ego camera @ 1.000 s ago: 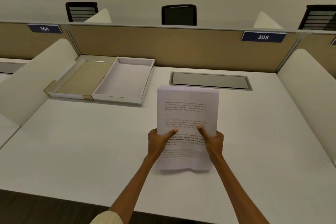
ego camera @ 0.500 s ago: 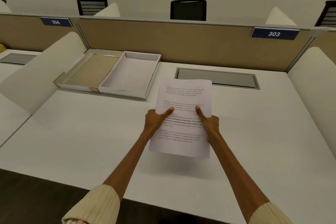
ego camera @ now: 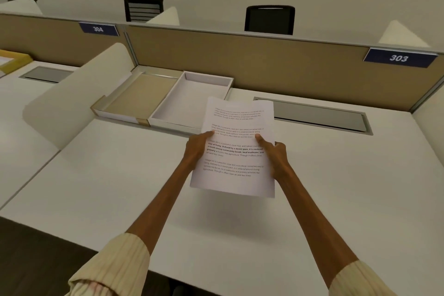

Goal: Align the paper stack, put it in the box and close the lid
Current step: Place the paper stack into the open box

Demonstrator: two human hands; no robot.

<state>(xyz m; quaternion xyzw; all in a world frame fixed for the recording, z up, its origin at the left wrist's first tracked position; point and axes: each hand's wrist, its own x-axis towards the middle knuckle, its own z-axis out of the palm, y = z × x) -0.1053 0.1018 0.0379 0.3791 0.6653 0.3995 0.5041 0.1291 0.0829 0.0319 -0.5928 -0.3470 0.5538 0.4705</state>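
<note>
A stack of white printed paper (ego camera: 236, 151) is held in the air above the white desk. My left hand (ego camera: 198, 148) grips its left edge and my right hand (ego camera: 274, 151) grips its right edge, thumbs on top. The stack's far left corner overlaps the near right corner of the open box (ego camera: 189, 103) in this view. That box is a shallow white tray at the back left of the desk. Its lid (ego camera: 141, 97), lined in tan, lies open flat to the left of the tray, joined to it by a tan spine.
A tan partition (ego camera: 276, 62) with a "303" label (ego camera: 398, 57) runs along the back of the desk. A grey cable hatch (ego camera: 317, 116) sits to the right of the box. Curved white dividers (ego camera: 79, 94) flank the desk. Black chairs stand beyond the partition.
Both hands have carried the paper stack forward and left, toward the open box. The stack now lies flatter, and my view has turned left.
</note>
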